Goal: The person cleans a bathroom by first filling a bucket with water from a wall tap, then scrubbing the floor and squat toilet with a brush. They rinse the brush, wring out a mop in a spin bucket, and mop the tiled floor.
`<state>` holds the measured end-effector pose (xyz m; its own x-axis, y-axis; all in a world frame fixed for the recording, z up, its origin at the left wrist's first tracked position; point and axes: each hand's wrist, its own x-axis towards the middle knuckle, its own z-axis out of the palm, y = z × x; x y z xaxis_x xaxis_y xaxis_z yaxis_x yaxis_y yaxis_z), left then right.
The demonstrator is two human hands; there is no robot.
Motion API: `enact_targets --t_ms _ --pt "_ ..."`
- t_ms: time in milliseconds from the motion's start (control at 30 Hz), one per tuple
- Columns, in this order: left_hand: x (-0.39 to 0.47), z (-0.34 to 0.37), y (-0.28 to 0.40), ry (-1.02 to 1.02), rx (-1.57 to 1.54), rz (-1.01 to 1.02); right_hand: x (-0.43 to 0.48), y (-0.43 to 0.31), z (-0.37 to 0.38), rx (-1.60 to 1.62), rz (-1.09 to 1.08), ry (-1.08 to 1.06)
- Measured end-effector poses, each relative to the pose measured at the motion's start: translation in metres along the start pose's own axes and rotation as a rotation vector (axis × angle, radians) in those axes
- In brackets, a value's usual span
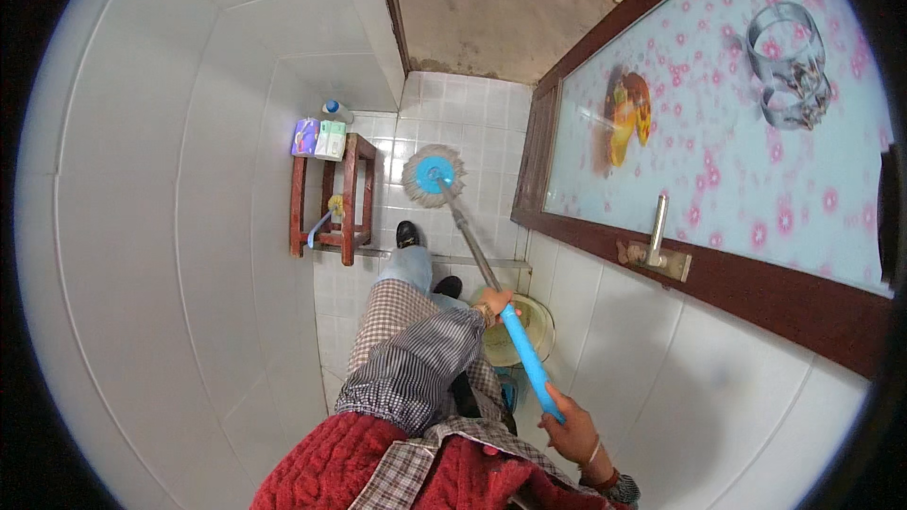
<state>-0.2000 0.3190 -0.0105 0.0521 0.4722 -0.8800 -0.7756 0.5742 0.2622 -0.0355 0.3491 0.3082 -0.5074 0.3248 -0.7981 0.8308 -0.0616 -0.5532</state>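
A round string mop head [453,191] with a blue plastic centre rests on the white floor tiles [489,149]. Its pole [475,244] is grey metal and ends in a blue grip [526,347]. My left hand [496,303] is wrapped around the pole where metal meets the blue grip. At the upper end of the grip, my right hand [572,426] is closed around it. Below the left hand stands a pale round basin [542,319], partly hidden by my arm and the pole.
Left is a reddish wooden stool [348,212] with two packs of tissue [317,139] and a blue-handled brush [322,225]. A white bottle [339,112] stands behind. The wood-framed door [708,156] is on the right. A low ledge [482,262] crosses the floor near my shoes [448,287].
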Motion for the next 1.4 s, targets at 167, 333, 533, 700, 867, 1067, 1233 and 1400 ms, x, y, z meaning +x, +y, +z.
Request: enact_targets --t_ms 167,333,533,700,867,1067,1233,1400 --pt "0.016 0.010 0.113 -0.120 0.003 -0.098 0.039 -0.066 -0.017 -0.465 -0.352 0.267" --pt "0.098 0.032 0.193 -0.247 -0.563 -0.016 0.090 -0.140 -0.050 -0.326 -0.259 0.615" --pt "0.091 0.013 0.293 -0.212 -0.886 0.126 0.143 -0.270 -0.098 -0.675 -0.472 0.660" --pt "0.063 -0.029 0.323 -0.224 -1.211 0.204 0.173 -0.360 -0.125 -0.600 -0.586 0.467" --pt "0.071 -0.092 0.347 -0.170 -1.342 0.282 0.232 -0.423 -0.135 -0.642 -0.880 0.480" --pt "0.080 -0.159 0.400 0.090 -1.639 0.387 0.300 -0.501 -0.126 -0.761 -1.404 0.432" --pt "0.070 -0.161 0.434 0.113 -1.880 0.479 0.335 -0.567 -0.127 -0.883 -1.606 0.049" --pt "0.080 -0.150 0.436 0.232 -2.193 0.681 0.351 -0.610 -0.119 -1.099 -1.844 -0.456"
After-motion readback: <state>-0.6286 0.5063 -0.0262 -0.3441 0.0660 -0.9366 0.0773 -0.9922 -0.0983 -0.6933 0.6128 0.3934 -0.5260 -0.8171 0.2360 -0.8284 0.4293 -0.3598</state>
